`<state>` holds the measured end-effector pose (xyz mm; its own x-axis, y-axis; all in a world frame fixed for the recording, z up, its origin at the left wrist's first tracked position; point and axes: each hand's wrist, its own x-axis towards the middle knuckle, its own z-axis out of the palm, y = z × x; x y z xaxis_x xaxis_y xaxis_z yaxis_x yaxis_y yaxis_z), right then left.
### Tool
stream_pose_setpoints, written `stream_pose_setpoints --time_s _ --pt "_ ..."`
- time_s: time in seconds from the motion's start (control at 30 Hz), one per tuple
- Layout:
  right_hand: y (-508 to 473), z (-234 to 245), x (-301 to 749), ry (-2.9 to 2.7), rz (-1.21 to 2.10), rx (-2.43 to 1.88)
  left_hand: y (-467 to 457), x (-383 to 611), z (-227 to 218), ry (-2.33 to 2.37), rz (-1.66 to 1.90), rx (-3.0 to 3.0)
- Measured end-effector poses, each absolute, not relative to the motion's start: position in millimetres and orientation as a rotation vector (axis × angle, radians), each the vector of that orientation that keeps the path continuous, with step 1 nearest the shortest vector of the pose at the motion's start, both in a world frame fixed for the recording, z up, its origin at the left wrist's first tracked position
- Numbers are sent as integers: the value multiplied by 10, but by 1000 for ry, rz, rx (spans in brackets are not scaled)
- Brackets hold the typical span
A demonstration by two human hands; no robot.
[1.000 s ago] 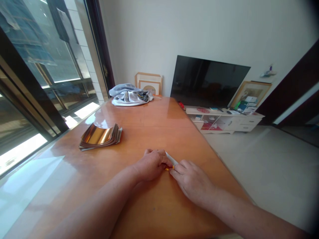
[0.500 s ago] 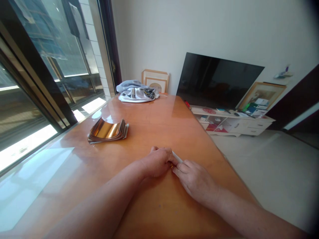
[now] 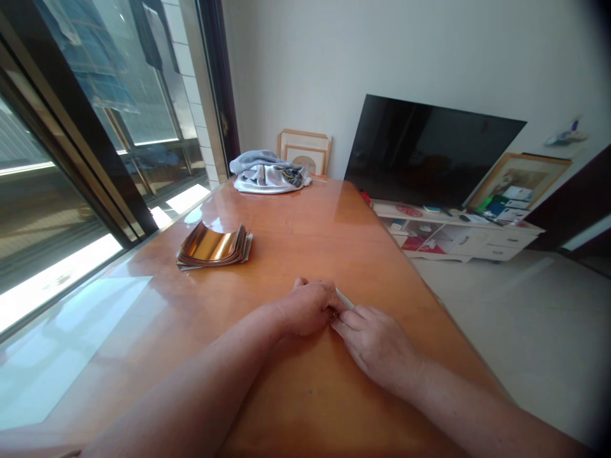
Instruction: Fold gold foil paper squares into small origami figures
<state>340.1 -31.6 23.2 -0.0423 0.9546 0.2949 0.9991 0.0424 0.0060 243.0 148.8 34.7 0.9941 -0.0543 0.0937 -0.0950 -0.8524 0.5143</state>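
Both hands still together near table's edge, grip little changed; only view has drifted. Left hand (image 3: 305, 308) closed, curled round narrow folded strip (image 3: 344, 299), white with gold showing at pinch. Right hand (image 3: 375, 346) closed too, fingertips pressing same strip from other side. Strip's end pokes out between hands. Stack of curled gold foil sheets (image 3: 214, 247) lies well left on wooden table (image 3: 286, 254); gray cloth (image 3: 270, 175) at far end.

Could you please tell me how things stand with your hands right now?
Left hand, right hand: fingers pinching a small folded white-and-gold strip. Stack of gold foil sheets lying apart, to the left.
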Motion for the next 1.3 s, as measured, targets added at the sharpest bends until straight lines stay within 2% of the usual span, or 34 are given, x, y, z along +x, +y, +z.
stream_pose_setpoints --time_s 0.23,0.83,1.3 --pt "-402 262 3506 -2058 -128 -2043 1498 2396 359 -98 107 2591" --pt "-568 306 3518 -2070 -332 -2156 1477 2389 337 -63 110 2652" --pt "-701 319 3496 -1960 -296 -2258 1482 2397 303 -61 157 2686"
